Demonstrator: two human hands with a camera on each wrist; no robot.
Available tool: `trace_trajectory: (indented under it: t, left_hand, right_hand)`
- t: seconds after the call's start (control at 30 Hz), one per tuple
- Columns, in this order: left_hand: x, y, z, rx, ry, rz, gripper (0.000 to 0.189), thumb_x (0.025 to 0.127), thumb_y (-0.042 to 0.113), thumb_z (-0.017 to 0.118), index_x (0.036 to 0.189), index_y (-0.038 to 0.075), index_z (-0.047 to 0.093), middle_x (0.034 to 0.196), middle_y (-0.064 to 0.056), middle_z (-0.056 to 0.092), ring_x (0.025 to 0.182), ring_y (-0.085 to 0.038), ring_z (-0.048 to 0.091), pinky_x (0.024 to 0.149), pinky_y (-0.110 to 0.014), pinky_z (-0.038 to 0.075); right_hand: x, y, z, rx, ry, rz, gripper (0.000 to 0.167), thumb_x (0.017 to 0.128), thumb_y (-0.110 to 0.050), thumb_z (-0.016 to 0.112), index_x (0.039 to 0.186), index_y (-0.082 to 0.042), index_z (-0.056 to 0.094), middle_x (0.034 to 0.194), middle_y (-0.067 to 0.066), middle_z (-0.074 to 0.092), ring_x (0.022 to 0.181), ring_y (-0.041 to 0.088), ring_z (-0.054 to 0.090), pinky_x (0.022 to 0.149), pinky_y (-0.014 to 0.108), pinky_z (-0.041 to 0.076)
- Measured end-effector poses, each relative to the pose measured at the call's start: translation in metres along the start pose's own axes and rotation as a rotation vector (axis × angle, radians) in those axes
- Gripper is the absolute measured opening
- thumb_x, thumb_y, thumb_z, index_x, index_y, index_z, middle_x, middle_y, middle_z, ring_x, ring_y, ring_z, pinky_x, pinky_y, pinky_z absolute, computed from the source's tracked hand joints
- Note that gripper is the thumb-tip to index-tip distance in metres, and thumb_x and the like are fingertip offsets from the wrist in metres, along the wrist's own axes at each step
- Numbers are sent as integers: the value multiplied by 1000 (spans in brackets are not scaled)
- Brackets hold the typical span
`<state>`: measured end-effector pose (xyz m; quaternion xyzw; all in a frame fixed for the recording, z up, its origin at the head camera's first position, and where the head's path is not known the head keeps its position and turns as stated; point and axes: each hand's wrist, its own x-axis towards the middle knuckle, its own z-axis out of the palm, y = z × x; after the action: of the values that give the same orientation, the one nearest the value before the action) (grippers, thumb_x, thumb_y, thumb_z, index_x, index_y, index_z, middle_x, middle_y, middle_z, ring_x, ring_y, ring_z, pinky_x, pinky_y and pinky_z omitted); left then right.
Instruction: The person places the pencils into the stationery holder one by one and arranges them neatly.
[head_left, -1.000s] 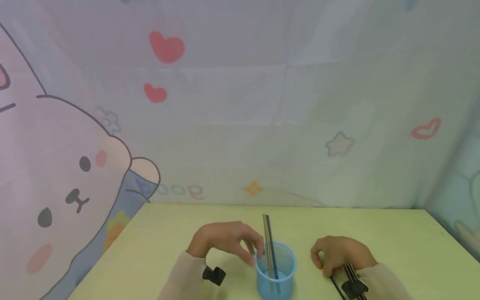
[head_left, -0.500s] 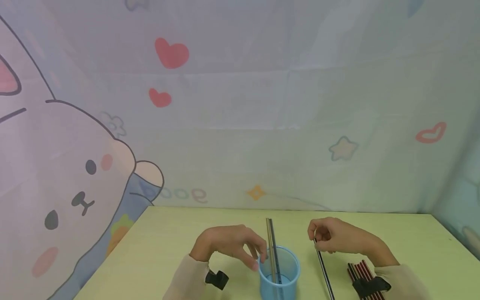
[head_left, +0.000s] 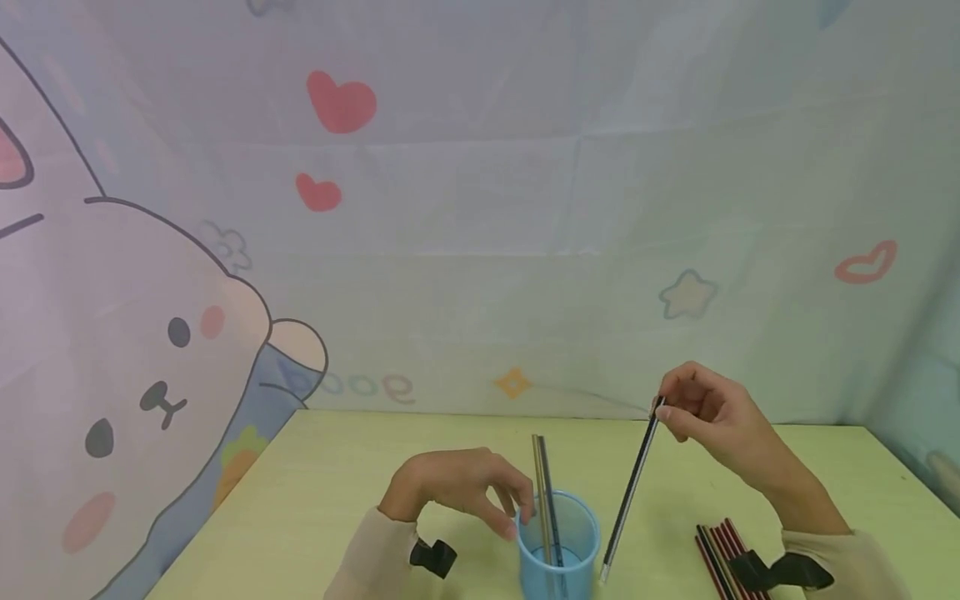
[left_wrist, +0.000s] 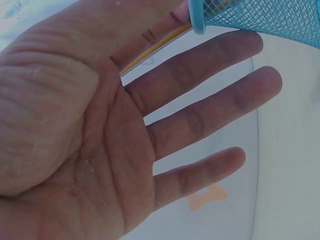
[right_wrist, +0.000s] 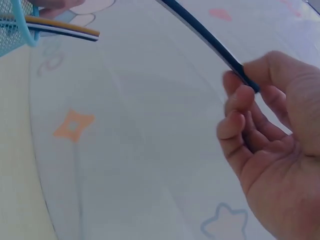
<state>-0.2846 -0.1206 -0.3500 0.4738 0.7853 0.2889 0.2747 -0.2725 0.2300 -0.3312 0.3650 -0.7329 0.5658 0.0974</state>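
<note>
A blue mesh pencil cup (head_left: 558, 575) stands on the table at the front middle. Two pencils, one gold (head_left: 538, 467) and one dark (head_left: 550, 483), lean in it and stick out over the rim. My left hand (head_left: 465, 487) holds the cup's left rim between thumb and forefinger; in the left wrist view its other three fingers (left_wrist: 215, 110) stretch out straight. Raised to the right of the cup, my right hand (head_left: 716, 425) pinches a black-and-white striped pencil (head_left: 633, 487) by its upper end. That pencil slants down to the left, its pale lower tip beside the cup.
Several more pencils (head_left: 723, 554), red and black, lie side by side at the front right, partly behind the right wrist's black strap (head_left: 780, 571). A printed cloth (head_left: 480, 208) hangs along the far edge of the pale yellow table (head_left: 360, 442).
My right hand has gone from low over the table to a raised place on the right, lifting the striped pencil away from the others. The left hand stays at the cup.
</note>
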Motion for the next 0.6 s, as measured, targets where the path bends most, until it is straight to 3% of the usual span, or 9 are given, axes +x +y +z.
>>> trace_trajectory:
  t: [0.2, 0.37, 0.6]
  left_hand:
    - [2, -1, -1, 3, -1, 2, 12, 91, 17, 75, 99, 12, 68, 104, 2, 70, 97, -2, 67, 93, -26, 53]
    - [3, 0, -1, -6, -1, 0, 11, 91, 16, 75, 99, 12, 68, 104, 2, 70, 97, -3, 67, 94, -26, 53]
    - [-1, 2, 0, -44, 2, -5, 11, 90, 13, 75, 98, 10, 68, 103, 3, 69, 97, -3, 67, 93, -24, 52]
  right_hand:
    - [1, -6, 2, -43, 131, -21, 17, 97, 6, 58, 112, -1, 55, 85, 5, 60, 66, 18, 54, 58, 28, 50]
    - [2, -3, 10, -94, 144, 2, 18, 98, 3, 60, 115, 0, 55, 85, 3, 58, 64, 18, 53, 56, 30, 48]
    - [6, 1, 35, -151, 119, 19, 18, 98, -2, 62, 114, -10, 58, 85, 4, 59, 63, 19, 54, 53, 29, 47]
